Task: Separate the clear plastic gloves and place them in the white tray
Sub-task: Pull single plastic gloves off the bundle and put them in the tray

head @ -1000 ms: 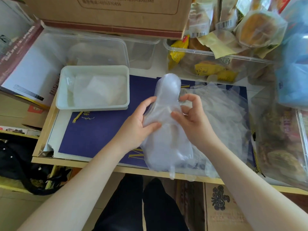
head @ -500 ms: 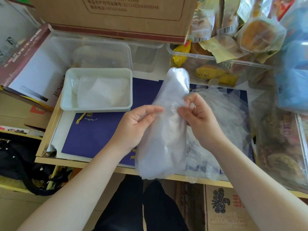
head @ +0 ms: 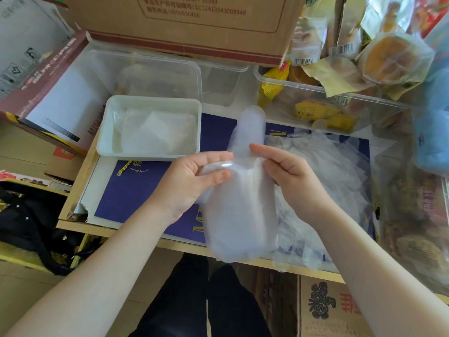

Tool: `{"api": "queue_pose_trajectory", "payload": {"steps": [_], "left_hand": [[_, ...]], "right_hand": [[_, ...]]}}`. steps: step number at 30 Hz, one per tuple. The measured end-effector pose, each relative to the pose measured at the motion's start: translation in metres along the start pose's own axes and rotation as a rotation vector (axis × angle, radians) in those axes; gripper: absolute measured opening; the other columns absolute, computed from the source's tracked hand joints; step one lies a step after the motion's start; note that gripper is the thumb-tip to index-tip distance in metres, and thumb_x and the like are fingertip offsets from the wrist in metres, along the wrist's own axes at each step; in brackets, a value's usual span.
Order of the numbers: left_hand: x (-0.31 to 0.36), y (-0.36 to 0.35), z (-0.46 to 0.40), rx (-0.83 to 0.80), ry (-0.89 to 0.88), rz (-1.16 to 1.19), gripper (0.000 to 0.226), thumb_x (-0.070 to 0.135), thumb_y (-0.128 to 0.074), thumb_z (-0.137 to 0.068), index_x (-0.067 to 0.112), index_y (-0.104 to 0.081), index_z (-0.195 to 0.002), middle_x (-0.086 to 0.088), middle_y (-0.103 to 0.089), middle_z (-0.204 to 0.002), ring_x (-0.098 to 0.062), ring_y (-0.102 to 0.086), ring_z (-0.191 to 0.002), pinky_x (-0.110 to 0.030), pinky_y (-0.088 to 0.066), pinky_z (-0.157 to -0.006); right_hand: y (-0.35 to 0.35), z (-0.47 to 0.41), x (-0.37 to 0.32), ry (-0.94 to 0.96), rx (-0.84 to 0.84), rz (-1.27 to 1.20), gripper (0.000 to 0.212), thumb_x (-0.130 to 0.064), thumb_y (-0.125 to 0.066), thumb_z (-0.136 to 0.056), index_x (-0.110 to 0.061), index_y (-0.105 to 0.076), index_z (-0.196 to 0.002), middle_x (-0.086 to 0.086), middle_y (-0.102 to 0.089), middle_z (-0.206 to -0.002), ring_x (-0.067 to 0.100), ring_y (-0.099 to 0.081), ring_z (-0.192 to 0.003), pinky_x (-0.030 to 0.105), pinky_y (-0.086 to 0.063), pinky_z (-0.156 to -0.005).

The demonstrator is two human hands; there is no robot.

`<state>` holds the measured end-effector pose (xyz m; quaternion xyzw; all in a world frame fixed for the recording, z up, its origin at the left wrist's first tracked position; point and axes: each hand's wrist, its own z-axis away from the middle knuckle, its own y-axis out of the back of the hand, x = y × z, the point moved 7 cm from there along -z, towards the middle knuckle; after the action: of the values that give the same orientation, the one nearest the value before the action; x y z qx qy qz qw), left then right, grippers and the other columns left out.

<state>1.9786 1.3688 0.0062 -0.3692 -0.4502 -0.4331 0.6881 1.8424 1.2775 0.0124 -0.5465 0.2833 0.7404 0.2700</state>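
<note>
Left hand (head: 192,181) and right hand (head: 289,176) each pinch a clear glove (head: 240,210) above the blue mat (head: 131,198), between the white tray (head: 150,128) and loose glove pile (head: 328,181); snack bin (head: 328,103) behind.

A clear plastic glove (head: 239,210) hung upright, blurred, above the tabletop's near edge. More clear gloves (head: 325,181) lay heaped and crumpled toward the right edge. The white tray (head: 107,132), holding folded gloves (head: 158,135), sat toward the far left.
</note>
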Motion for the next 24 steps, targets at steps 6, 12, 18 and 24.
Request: {"api": "queue_pose_trajectory", "payload": {"steps": [6, 12, 18, 24], "left_hand": [[0.013, 0.007, 0.001, 0.082, -0.141, -0.376, 0.028, 0.015, -0.069, -0.081, 0.042, -0.067, -0.088, 0.034, -0.066, -0.088, 0.011, -0.062, -0.091, -0.006, -0.044, -0.080], [0.010, 0.014, 0.008, 0.228, -0.181, -0.472, 0.022, 0.014, -0.069, -0.081, 0.030, -0.070, -0.097, 0.033, -0.064, -0.082, 0.017, -0.059, -0.076, -0.001, -0.041, -0.068], [0.001, 0.034, 0.005, 0.329, -0.162, -0.410, 0.023, 0.014, -0.067, -0.084, 0.035, -0.069, -0.076, 0.020, -0.069, -0.070, 0.003, -0.058, -0.066, -0.016, -0.045, -0.061], [-0.012, 0.061, 0.000, 0.286, 0.029, -0.091, 0.008, 0.024, -0.066, -0.077, 0.023, -0.066, -0.069, 0.012, -0.066, -0.066, 0.001, -0.054, -0.063, -0.014, -0.042, -0.062]], "right_hand": [[0.004, 0.001, -0.003, -0.028, -0.103, 0.296, 0.034, -0.001, -0.051, -0.092, -0.013, -0.058, -0.123, -0.009, -0.058, -0.082, -0.009, -0.053, -0.071, 0.005, -0.041, -0.075], [-0.002, -0.004, -0.013, 0.048, -0.073, 0.603, 0.035, -0.006, -0.069, -0.079, -0.012, -0.066, -0.113, -0.013, -0.054, -0.071, -0.005, -0.049, -0.061, 0.005, -0.037, -0.065], [-0.015, -0.021, -0.028, 0.317, 0.048, 0.716, 0.008, -0.004, -0.068, -0.078, -0.008, -0.071, -0.084, -0.021, -0.043, -0.073, -0.012, -0.047, -0.075, 0.004, -0.033, -0.069], [-0.034, -0.047, -0.028, 0.224, 0.005, 0.528, 0.004, -0.014, -0.067, -0.084, -0.013, -0.064, -0.081, 0.003, -0.054, -0.120, 0.012, -0.044, -0.108, 0.028, -0.035, -0.091]]}}
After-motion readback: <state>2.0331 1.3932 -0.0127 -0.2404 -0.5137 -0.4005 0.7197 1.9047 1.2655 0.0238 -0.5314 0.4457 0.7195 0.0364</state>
